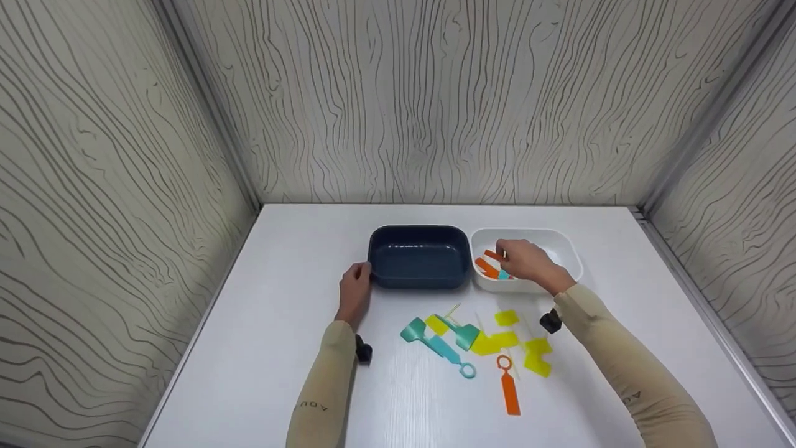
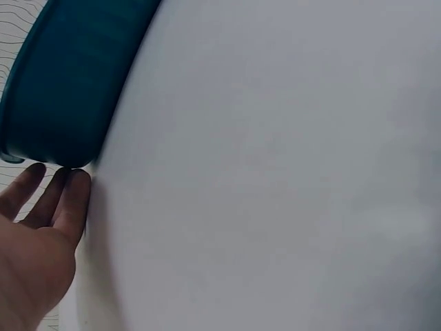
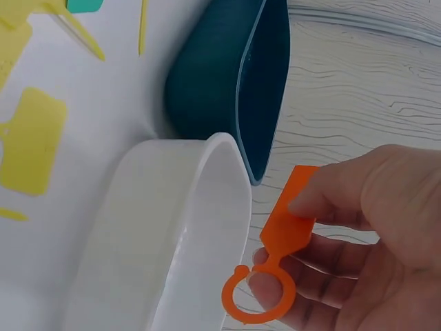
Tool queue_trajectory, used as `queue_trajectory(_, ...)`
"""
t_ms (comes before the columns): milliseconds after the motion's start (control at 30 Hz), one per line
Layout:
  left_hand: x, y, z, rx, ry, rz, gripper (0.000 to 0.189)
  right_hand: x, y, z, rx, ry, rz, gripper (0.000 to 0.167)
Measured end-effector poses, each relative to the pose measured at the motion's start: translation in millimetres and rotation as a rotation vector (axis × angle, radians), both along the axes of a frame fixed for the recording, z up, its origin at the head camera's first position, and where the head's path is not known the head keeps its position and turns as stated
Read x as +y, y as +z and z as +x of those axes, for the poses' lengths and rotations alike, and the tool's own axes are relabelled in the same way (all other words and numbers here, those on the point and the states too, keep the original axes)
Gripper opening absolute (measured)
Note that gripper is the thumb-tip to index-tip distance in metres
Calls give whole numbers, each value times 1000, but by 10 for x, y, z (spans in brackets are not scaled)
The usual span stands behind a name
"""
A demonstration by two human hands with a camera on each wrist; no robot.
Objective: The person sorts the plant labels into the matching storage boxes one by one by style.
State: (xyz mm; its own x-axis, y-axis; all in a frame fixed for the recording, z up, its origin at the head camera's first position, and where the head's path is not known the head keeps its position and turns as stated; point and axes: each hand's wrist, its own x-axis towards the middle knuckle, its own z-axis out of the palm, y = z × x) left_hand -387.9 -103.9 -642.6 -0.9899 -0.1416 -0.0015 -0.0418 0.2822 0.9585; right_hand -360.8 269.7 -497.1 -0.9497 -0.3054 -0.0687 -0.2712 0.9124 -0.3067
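- Right hand [image 1: 525,258] pinches an orange tag [image 3: 286,231] over the white bin [image 1: 563,250], where other orange pieces [image 1: 487,268] lie.
- Left hand [image 1: 355,291], fingers extended, touches the dark blue bin [image 1: 420,258].
- Yellow tags [image 1: 507,318] lie scattered on the bench [image 1: 298,261].

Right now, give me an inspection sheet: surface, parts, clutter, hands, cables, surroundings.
Surface: white table, tags lying on it in front of the bins.
Parts: dark blue bin, nothing seen inside; white bin beside it, with orange pieces and a light-blue piece inside; loose yellow tags, green tags, blue tag and orange tag, some overlapping.
Clutter: nothing seen beyond the loose tags.
Left hand: fingertips at the dark blue bin's left end.
Right hand: pinches another orange tag at the white bin.
Cables: nothing seen.
Surroundings: wood-grain-patterned panels behind and at both sides; grey strips at the corners.
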Motion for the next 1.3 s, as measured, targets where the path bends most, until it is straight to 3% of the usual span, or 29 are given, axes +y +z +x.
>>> queue_trajectory(433,5,13,-5,-12,13,33,47,224,34,-212,-1,-74,41,23)
queue_trajectory(700,32,65,-26,11,18,-24,44,332,100,-310,50,-92,46,23)
queue_trajectory(833,32,81,-39,8,24,-37,44,337,133,-309,93,-88,50,24)
queue_trajectory(1067,11,71,-31,3,21,-30,45,277,78,-258,93,-75,50,21)
queue_trajectory(1300,13,77,10,-17,21,-17,44,106,25,-111,131,-19,35,17)
